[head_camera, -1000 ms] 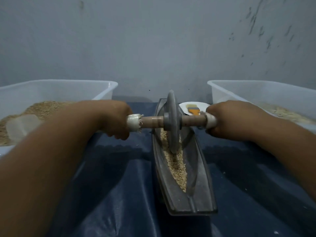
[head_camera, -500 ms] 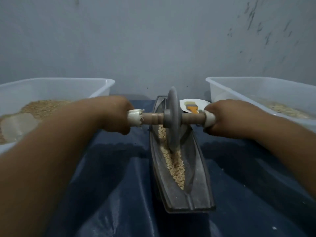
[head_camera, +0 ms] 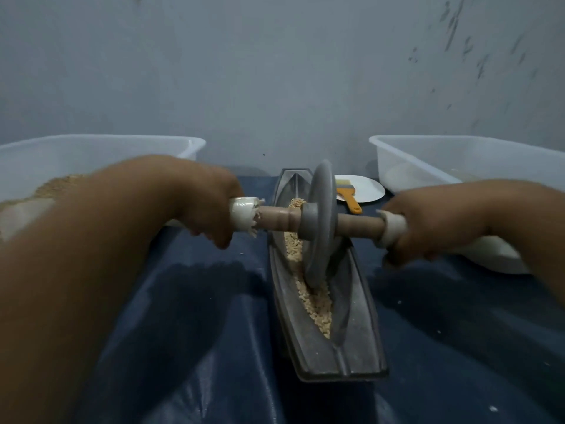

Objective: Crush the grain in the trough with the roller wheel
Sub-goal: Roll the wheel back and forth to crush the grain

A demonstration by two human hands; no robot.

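Rolled nearer since the earlier frame: roller wheel (head_camera: 319, 221) now mid-trough (head_camera: 360, 338), centre of frame, rim sunk in grain (head_camera: 318, 304). Left hand (head_camera: 201, 200) with fingers clamped on white-wrapped axle end; right hand (head_camera: 434, 221) gripping the opposite end. Brush (head_camera: 350, 197) on plate (head_camera: 368, 188) behind, upper right of centre.

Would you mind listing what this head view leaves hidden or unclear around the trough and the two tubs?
- Wheel rim's contact with the grain: buried under the roller wheel.
- Left tub contents: mostly covered by the left hand and forearm.
- Right tub contents: pale, blurred, cut by the frame edge.
- Brush bristles: too small.
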